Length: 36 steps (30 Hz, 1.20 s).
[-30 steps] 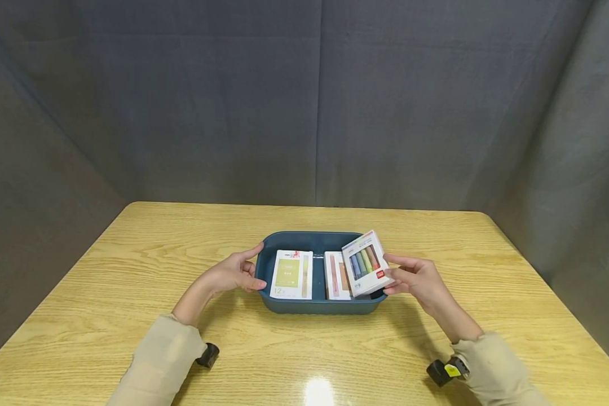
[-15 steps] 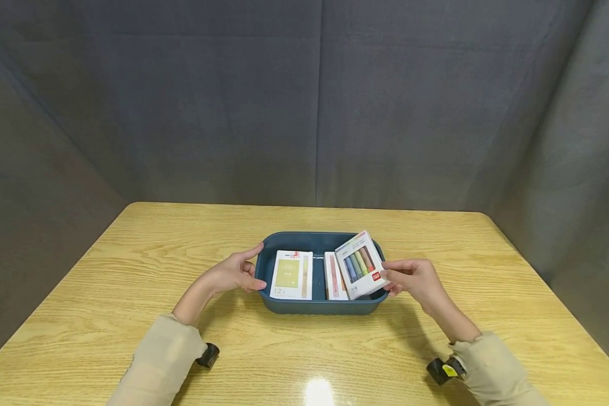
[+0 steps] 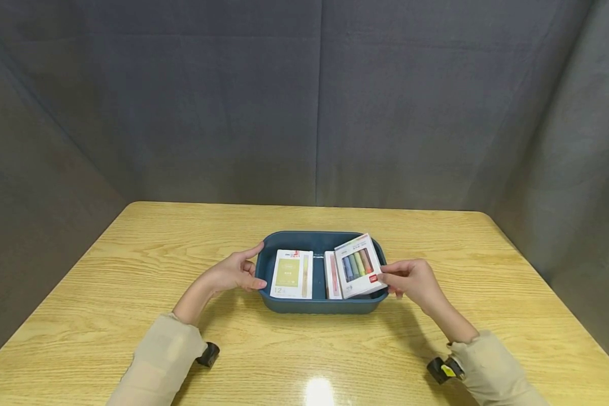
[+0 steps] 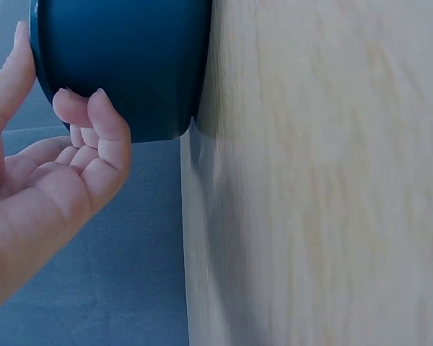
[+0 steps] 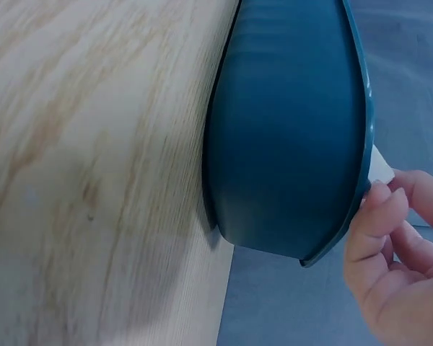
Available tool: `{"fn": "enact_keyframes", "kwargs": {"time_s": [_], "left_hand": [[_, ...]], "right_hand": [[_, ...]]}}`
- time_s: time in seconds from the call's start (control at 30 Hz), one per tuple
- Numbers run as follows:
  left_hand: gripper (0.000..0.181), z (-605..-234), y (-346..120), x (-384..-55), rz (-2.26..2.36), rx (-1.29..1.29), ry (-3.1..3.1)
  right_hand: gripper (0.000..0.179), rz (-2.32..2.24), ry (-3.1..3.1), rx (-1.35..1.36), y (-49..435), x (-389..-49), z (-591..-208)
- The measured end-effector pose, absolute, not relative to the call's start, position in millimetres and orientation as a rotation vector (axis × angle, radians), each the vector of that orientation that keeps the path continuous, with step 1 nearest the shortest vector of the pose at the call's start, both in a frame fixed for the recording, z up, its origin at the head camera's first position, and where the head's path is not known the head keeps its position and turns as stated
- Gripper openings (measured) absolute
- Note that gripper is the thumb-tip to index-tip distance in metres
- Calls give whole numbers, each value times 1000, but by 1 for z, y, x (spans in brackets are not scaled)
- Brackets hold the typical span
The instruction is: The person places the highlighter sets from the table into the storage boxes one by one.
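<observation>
A dark blue two-compartment storage bin [image 3: 318, 306] sits on the table. My left hand [image 3: 235, 272] holds its left end, thumb and index finger at the rim and other fingers curled against the outer wall in the left wrist view. My right hand [image 3: 413, 281] pinches the lower right edge of a white box [image 3: 359, 266] with coloured sticks behind its window. That box is tilted over the right compartment, partly covering another white box [image 3: 333, 276] with a pink stripe. A white box with a green panel [image 3: 290, 274] lies in the left compartment.
The wooden table [image 3: 304, 349] extends on all sides of the bin. Grey curtains [image 3: 233, 113] hang behind the table and along both sides. Each wrist carries a small black camera [image 3: 208, 354].
My right hand has shifted slightly left with the windowed box, which has turned and lowered over the right compartment. The left hand and bin have stayed put.
</observation>
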<state>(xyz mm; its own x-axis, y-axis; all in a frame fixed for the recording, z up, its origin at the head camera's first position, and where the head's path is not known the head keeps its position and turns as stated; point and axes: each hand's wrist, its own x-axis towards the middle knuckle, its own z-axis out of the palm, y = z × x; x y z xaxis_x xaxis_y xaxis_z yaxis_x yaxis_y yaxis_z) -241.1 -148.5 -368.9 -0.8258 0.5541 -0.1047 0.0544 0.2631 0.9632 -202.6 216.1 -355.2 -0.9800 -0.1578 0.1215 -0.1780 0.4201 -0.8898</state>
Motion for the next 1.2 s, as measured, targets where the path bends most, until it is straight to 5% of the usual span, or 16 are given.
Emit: {"fn": "enact_keyframes", "kwargs": {"time_s": [1.2], "left_hand": [[95,-367,-149,-240,1593,539,2110]], "right_hand": [[16,1273,-2795,368,208,-205,-358]]}}
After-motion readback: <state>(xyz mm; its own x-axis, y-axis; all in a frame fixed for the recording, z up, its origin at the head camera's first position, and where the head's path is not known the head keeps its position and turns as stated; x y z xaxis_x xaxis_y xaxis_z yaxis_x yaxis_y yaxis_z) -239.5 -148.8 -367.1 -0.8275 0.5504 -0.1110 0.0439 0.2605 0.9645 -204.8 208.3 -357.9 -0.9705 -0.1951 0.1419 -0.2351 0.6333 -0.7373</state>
